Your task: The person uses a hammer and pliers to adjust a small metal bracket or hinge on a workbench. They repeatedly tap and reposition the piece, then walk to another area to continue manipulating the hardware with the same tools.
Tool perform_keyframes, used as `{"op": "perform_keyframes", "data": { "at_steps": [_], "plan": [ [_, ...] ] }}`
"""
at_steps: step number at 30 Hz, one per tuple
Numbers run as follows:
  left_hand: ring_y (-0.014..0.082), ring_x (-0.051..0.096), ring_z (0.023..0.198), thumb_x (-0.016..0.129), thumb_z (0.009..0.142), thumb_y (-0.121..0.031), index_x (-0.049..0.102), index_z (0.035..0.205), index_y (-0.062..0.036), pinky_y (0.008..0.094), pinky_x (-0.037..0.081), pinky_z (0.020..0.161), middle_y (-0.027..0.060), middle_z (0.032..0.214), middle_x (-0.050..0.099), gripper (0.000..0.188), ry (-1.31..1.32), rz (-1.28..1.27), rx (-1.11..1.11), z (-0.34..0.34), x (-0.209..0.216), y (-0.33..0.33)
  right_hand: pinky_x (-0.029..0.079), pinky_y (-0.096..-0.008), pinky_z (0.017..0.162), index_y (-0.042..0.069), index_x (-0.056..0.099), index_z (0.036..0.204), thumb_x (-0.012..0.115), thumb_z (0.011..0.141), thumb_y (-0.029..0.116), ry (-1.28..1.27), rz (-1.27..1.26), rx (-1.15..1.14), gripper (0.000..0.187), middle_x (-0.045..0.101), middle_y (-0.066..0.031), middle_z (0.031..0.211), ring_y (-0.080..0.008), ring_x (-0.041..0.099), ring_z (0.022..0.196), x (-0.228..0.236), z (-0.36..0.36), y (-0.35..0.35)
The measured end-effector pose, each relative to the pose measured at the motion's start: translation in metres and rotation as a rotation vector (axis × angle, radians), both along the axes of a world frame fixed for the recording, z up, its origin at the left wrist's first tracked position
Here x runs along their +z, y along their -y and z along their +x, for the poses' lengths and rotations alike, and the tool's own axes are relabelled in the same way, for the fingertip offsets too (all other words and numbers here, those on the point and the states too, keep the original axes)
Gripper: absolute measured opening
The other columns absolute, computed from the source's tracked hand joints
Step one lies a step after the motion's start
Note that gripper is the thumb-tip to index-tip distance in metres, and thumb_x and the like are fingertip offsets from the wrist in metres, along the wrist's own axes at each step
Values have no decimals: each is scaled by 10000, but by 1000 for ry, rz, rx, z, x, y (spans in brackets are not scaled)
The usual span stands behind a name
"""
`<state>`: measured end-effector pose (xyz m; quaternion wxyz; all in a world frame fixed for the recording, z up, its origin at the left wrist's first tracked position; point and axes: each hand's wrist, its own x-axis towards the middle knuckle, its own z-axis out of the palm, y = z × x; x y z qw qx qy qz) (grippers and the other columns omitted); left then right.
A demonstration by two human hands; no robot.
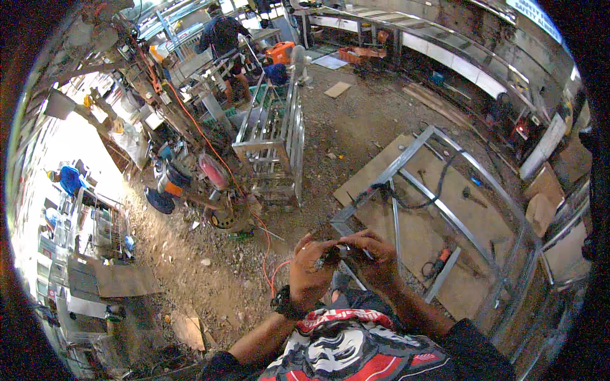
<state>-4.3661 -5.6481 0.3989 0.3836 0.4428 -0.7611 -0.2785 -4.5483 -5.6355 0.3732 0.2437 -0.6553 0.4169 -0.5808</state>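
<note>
My left hand (309, 265) and my right hand (375, 253) meet in front of my body, both with bent fingers. Between them is a small dark object (329, 256), mostly covered by the fingers, so its kind cannot be told. An orange cord (264, 230) trails down from the post and loops close beside my left hand. A dark watch (287, 303) is on my left wrist. Just right of my right hand, a welded metal frame (438, 216) of square tubing lies over a brown board (368, 170).
A power tool (438, 261) with an orange part lies inside the frame, near a dark cable (416, 204). Ahead stands an upright metal rack (264, 147). A person (219, 35) works at the back left. Benches (454, 57) line the right wall, above stony ground (368, 105).
</note>
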Motion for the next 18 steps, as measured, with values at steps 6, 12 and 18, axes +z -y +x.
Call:
{"op": "perform_keyframes", "data": {
  "at_steps": [6,12,18],
  "plan": [
    [271,673,912,697,822,-33,712,1085,-89,381,499,922,113,989,714,270,-88,-70,161,-13,8,126,544,-289,796,39,712,1069,711,890,12,21,267,-108,181,714,-65,947,-126,664,882,3,-18,123],
    [145,646,907,652,873,59,657,1162,-46,300,528,800,36,951,696,308,-558,442,27,-4,-47,254,516,-260,714,33,710,1029,710,905,84,164,402,-247,134,703,-24,861,-104,643,803,-13,-35,222],
    [122,635,963,620,890,56,643,1166,-12,293,510,880,55,1040,692,285,-674,593,-228,-10,-59,419,509,-260,713,24,719,990,717,877,97,336,627,-387,134,703,-27,862,-104,639,792,-12,-60,381]
  ]
}}
